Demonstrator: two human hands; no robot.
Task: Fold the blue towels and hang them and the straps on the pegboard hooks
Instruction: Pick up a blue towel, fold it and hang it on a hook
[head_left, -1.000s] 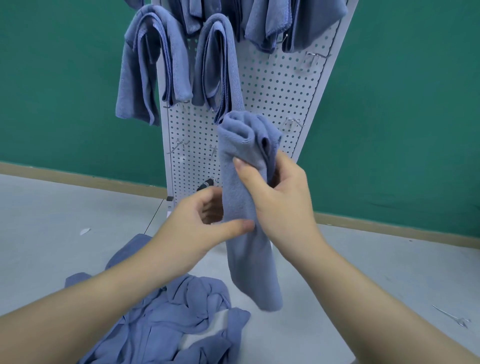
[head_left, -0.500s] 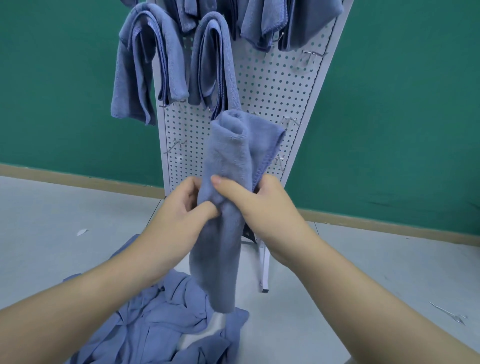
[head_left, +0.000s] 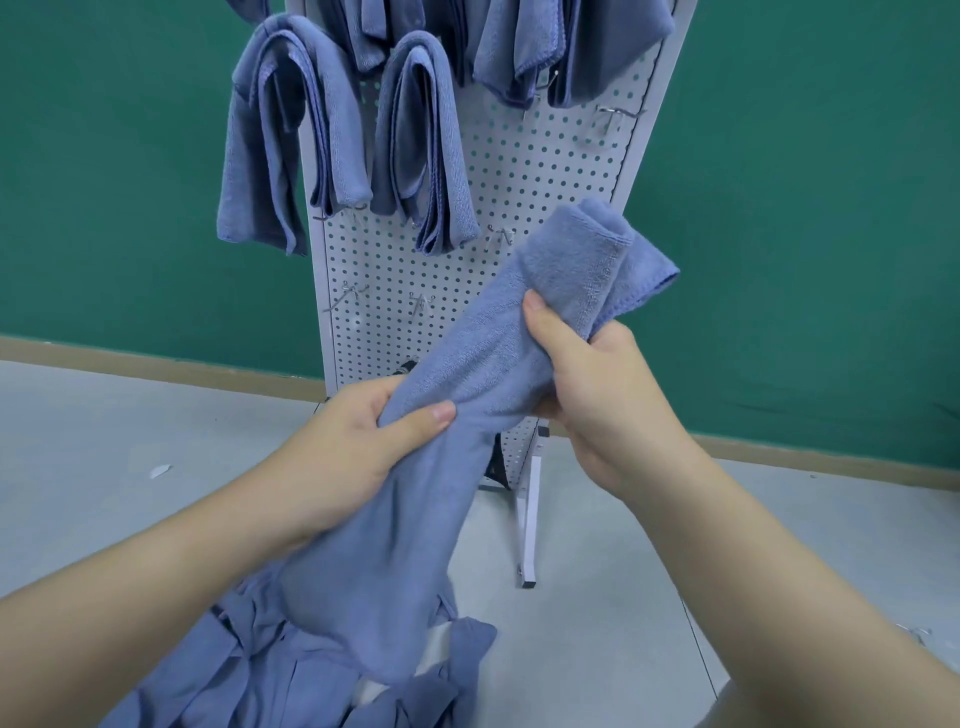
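Head view. Since the earlier frames the folded blue towel (head_left: 467, 441) has tipped from near upright to a slant, its rolled top end now leaning right, in front of the pegboard's (head_left: 545, 176) right edge, where it earlier stood before the board's centre. The left hand (head_left: 358, 447) has closed onto the towel's middle, thumb across the front, fingers curled behind. The right hand (head_left: 597, 384) grasps the towel just below the rolled end, thumb pointing up along the cloth, fingers wrapped round the back. Both forearms reach in from the bottom corners. The towel's lower end hangs over the loose blue cloth pile (head_left: 270, 670) on the floor (head_left: 130, 467). Folded towels (head_left: 291, 135) hang across the board's upper part.
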